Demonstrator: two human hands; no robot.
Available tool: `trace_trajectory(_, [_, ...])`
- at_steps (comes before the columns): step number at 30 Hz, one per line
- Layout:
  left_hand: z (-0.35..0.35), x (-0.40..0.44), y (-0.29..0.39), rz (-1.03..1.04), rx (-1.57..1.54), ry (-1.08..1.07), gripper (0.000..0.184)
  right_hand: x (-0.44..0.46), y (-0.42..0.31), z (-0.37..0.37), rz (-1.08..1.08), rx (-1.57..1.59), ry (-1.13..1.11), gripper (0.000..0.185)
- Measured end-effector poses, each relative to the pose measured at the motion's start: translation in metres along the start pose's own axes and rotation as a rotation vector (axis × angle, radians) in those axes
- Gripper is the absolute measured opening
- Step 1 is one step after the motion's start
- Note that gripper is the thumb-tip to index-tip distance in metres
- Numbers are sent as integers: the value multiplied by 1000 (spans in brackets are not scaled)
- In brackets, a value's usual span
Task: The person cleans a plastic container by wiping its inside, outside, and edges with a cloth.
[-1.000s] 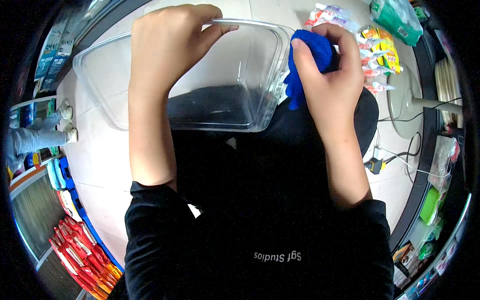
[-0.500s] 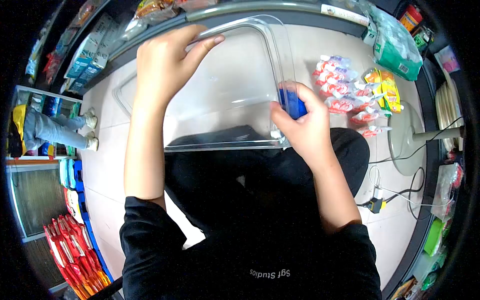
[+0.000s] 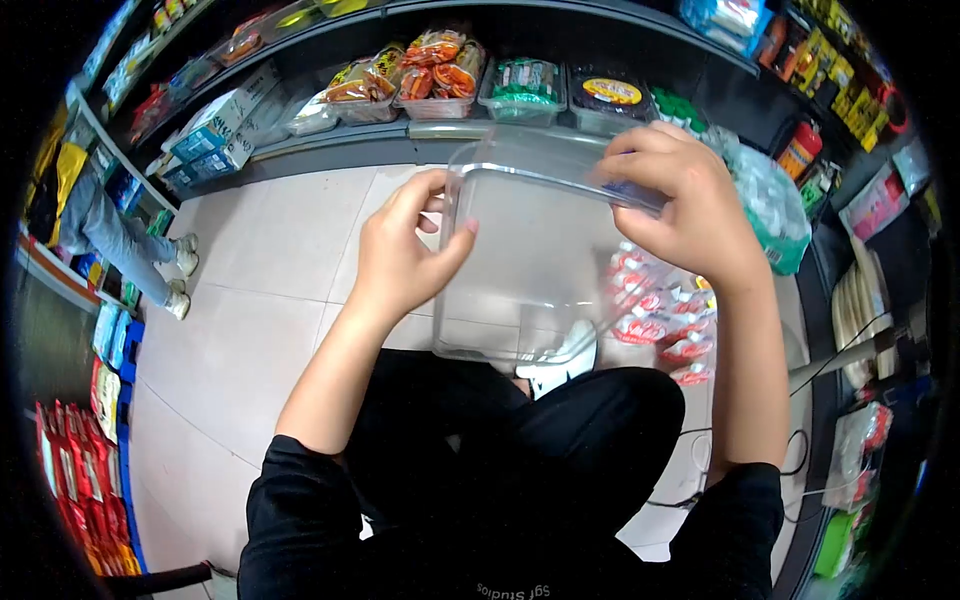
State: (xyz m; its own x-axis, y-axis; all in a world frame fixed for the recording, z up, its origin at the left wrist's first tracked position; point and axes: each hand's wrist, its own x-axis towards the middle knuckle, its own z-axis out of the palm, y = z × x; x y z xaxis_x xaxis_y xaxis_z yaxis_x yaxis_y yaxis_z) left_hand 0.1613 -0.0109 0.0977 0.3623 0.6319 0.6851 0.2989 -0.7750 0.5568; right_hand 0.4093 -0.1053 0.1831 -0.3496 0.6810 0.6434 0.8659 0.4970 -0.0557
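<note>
A clear, rectangular plastic container (image 3: 530, 270) is held up over my lap, its walls see-through. My left hand (image 3: 405, 245) grips its left rim, with the thumb on the near side and the fingers curled around the edge. At the upper right corner, my right hand (image 3: 680, 195) is closed around a dark blue, cloth-like piece (image 3: 637, 195) and presses it against the rim. That piece is mostly covered by the fingers and blurred.
Several red-and-white packets (image 3: 640, 300) stand on the tiled floor at right, beside a green-edged plastic pack (image 3: 785, 220). Shelves ahead carry food in clear tubs (image 3: 520, 90). Cables (image 3: 690, 500) lie right of my knees. Another person's legs (image 3: 125, 240) are at far left.
The view has tilted up toward the shelves. The container has turned, and my right hand with the blue piece has moved up along its rim. My left hand now sits lower on the left side.
</note>
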Motion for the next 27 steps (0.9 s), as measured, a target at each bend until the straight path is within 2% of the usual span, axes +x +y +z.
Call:
trace_trajectory(1, [-5, -3, 4, 19, -10, -54, 52, 6, 1, -2, -49, 12, -44, 26])
trace_trajectory(2, [-9, -2, 7, 7, -10, -33, 52, 12, 0, -3, -97, 26, -90, 25])
trace_trajectory(4, [-15, 2, 8, 210, -222, -8, 60, 24, -7, -3, -131, 49, -127, 26])
trace_trajectory(6, [-19, 5, 5, 230, -314, -4, 57, 34, -13, 0, -175, 106, -216, 26])
trace_trajectory(8, [-26, 8, -4, 359, -322, -252, 42, 41, -17, 9, -185, 99, -242, 27])
trace_trajectory(9, [-29, 6, -6, 366, -320, -248, 42, 43, -18, 12, -180, 90, -257, 28])
trace_trajectory(10, [-31, 0, -6, 303, -323, -196, 37, 44, -17, 14, -180, 85, -250, 28])
trace_trajectory(13, [-29, -13, -16, 214, -377, -91, 32, 46, -9, 14, -81, 67, -174, 47])
trace_trajectory(14, [-28, -17, -21, 181, -429, -29, 32, 47, -6, 7, -70, 70, -100, 42])
trace_trajectory(16, [-31, -25, -27, 125, -436, 15, 34, 41, 1, -2, 52, 147, -8, 43])
trace_trajectory(18, [-34, -32, -32, 59, -420, 87, 38, 24, 4, 3, 197, 198, 176, 49])
trace_trajectory(19, [-34, -36, -34, 48, -433, 99, 38, 14, -2, 6, 345, 209, 221, 50])
trace_trajectory(20, [-33, -40, -34, 36, -418, 87, 40, 4, 2, 13, 324, 164, 279, 45])
trace_trajectory(22, [-32, -45, -37, 10, -430, 71, 41, -16, -9, 22, 602, 318, 193, 35])
trace_trajectory(25, [-34, -52, -42, -8, -382, 105, 43, -40, -9, 48, 526, 227, 214, 19])
trace_trajectory(27, [-36, -52, -40, -22, -382, 79, 44, -47, -13, 59, 536, 235, 243, 18])
